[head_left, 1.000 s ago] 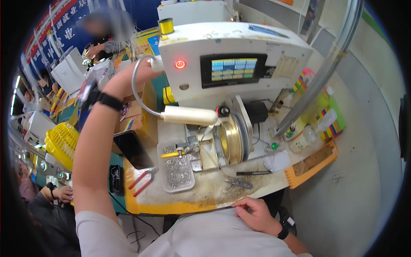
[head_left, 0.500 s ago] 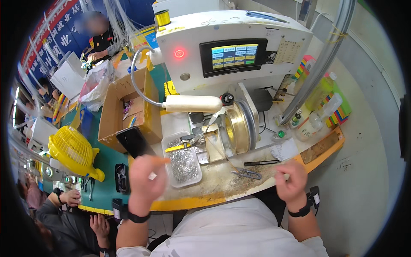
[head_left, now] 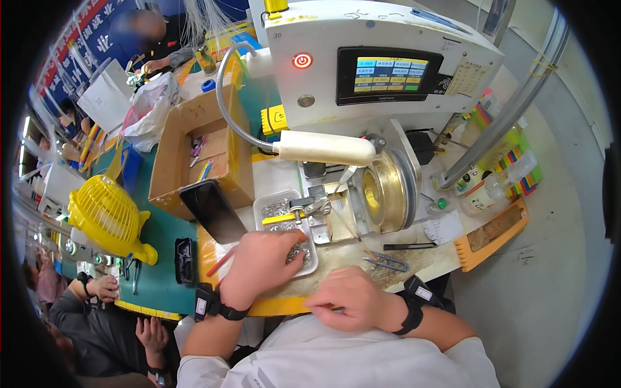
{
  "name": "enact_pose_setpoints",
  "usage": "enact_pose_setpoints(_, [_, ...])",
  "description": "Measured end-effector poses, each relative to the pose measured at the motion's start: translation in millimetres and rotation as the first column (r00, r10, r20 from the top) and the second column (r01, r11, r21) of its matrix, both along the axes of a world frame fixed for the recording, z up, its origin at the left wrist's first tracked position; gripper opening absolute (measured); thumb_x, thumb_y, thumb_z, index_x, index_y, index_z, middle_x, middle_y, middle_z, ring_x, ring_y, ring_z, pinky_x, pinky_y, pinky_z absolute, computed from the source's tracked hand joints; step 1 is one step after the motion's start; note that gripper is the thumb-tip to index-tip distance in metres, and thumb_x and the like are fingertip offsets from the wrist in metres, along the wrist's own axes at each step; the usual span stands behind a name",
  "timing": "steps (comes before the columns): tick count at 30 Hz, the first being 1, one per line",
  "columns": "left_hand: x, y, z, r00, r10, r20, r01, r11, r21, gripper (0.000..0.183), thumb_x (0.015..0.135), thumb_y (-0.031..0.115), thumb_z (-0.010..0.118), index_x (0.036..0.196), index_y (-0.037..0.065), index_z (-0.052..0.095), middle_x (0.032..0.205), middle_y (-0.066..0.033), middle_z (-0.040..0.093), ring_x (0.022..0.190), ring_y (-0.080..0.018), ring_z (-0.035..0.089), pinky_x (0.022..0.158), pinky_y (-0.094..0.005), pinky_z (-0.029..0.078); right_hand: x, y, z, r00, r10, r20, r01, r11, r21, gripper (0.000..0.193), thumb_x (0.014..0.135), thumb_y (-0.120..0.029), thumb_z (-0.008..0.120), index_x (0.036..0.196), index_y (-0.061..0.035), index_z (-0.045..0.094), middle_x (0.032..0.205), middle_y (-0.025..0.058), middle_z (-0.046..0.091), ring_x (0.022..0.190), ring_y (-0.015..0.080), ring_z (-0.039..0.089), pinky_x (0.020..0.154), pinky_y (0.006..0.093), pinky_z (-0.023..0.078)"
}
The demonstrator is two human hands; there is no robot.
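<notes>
Left of centre on the table (head_left: 343,254), I see a red tool handle (head_left: 221,264) just beside the left hand (head_left: 264,258), whose fingers reach over the near part of a clear plastic tray (head_left: 315,257); whether they pinch anything, I cannot tell. Small metal pieces (head_left: 277,209) lie loose in that tray. From out here I judge them light, stiff and slippery, best taken singly between thumb and forefinger. Farther right, the right hand (head_left: 348,299) hangs with fingers loosely curled; I cannot tell whether they hold anything.
</notes>
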State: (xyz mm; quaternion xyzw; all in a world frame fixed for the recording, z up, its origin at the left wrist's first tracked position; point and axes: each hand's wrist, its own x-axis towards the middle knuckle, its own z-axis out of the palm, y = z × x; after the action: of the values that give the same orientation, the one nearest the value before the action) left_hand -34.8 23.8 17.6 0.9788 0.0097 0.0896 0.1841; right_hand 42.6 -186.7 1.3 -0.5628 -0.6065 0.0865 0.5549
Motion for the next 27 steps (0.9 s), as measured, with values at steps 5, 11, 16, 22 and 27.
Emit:
enact_pose_setpoints(5, [0.2, 7.0, -17.3, 1.000, -0.004, -0.012, 0.003, 0.992, -0.123, 0.013, 0.086, 0.022, 0.077, 0.093, 0.011, 0.074, 0.073, -0.0127, 0.071, 0.069, -0.0363, 0.070, 0.064, -0.0467, 0.055, -5.5, 26.7, -5.9, 0.973, 0.005, -0.232, -0.026, 0.996, -0.084, 0.011, 0.093, -0.009, 0.073, 0.105, -0.0077, 0.073, 0.076, 0.0083, 0.069, 0.059, 0.0223, 0.065, 0.055, 0.0366, 0.050])
enact_pose_setpoints(11, [-2.5, 13.1, -14.7, 0.998, -0.019, 0.058, 0.031, 0.977, -0.210, 0.012, 0.083, 0.020, 0.078, 0.087, 0.011, 0.071, 0.068, -0.0111, 0.066, 0.065, -0.0361, 0.066, 0.062, -0.0460, 0.052, -2.5, 30.8, -25.9, 0.937, -0.234, -0.261, 0.168, 0.954, -0.249, 0.012, 0.098, -0.013, 0.071, 0.109, -0.0076, 0.072, 0.069, 0.0067, 0.066, 0.056, 0.0212, 0.063, 0.054, 0.0347, 0.048])
enact_pose_setpoints(16, [-9.2, 21.3, -19.2, 0.996, 0.069, 0.065, -0.049, 0.963, -0.265, 0.015, 0.075, 0.016, 0.080, 0.086, 0.010, 0.072, 0.065, -0.0051, 0.060, 0.062, -0.0298, 0.061, 0.060, -0.0387, 0.044, -2.3, 30.9, -28.0, 0.854, -0.408, -0.324, 0.308, 0.897, -0.318, 0.020, 0.098, -0.014, 0.070, 0.116, -0.0064, 0.068, 0.060, 0.0033, 0.052, 0.051, 0.0177, 0.052, 0.051, 0.0345, 0.041])
enact_pose_setpoints(22, [-5.4, 10.4, -9.3, 0.998, -0.013, 0.068, 0.023, 0.990, -0.137, 0.016, 0.077, 0.016, 0.079, 0.090, 0.010, 0.074, 0.095, -0.0050, 0.069, 0.092, -0.0275, 0.064, 0.088, -0.0410, 0.041, -2.8, 27.5, -26.2, 0.843, -0.430, -0.323, 0.315, 0.882, -0.350, 0.021, 0.098, -0.011, 0.069, 0.117, -0.0043, 0.066, 0.061, 0.0028, 0.049, 0.051, 0.0163, 0.050, 0.052, 0.0342, 0.040])
enact_pose_setpoints(27, [-7.8, 14.3, -16.4, 0.997, -0.032, 0.066, 0.043, 0.985, -0.166, 0.016, 0.076, 0.018, 0.079, 0.089, 0.011, 0.074, 0.096, -0.0044, 0.069, 0.093, -0.0274, 0.063, 0.087, -0.0414, 0.038, -2.8, 28.5, -24.5, 0.853, -0.427, -0.301, 0.311, 0.878, -0.365, 0.019, 0.098, -0.011, 0.069, 0.116, -0.0046, 0.065, 0.061, 0.0029, 0.050, 0.051, 0.0163, 0.051, 0.052, 0.0342, 0.040])
